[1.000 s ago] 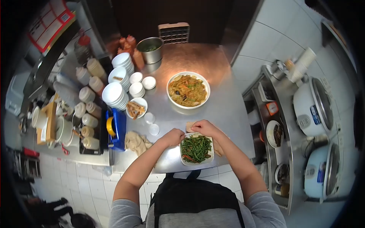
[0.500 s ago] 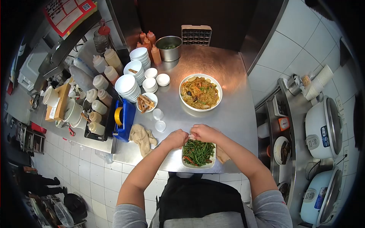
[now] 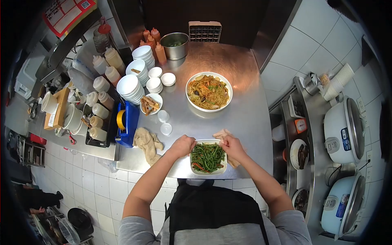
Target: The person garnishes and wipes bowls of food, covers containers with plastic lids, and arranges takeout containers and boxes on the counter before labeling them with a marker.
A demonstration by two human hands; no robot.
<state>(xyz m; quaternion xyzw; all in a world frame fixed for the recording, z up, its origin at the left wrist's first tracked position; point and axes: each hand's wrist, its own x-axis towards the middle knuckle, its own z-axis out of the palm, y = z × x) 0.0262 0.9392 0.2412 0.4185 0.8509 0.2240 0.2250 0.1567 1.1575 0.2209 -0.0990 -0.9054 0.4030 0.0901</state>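
Note:
A white square dish (image 3: pixel 208 173) sits near the front edge of the steel counter, filled with cooked green beans (image 3: pixel 207 157) and some orange strips. My left hand (image 3: pixel 183 146) is closed at its far left corner, fingers against the rim. At the far right corner my right hand (image 3: pixel 232 148) is closed too, thumb and fingertips on the rim. Part of a pinkish-tan cloth (image 3: pixel 221 133) shows beyond my right hand and more beside the dish. Farther back stands a round white bowl of fried noodles (image 3: pixel 209 93) with vegetables.
Stacked white bowls (image 3: pixel 130 87), a bowl of brown strips (image 3: pixel 150 104), two small clear cups (image 3: pixel 165 122) and a beige rag (image 3: pixel 147 143) lie left. A blue tape dispenser (image 3: pixel 130 125) and squeeze bottles (image 3: pixel 100 110) stand beyond. Rice cookers (image 3: pixel 341 134) are on the right shelf.
My hands, together at the middle of the dish's far rim before, have moved apart to its two far corners. The whole view has shifted slightly; dish and noodle bowl keep their places on the counter.

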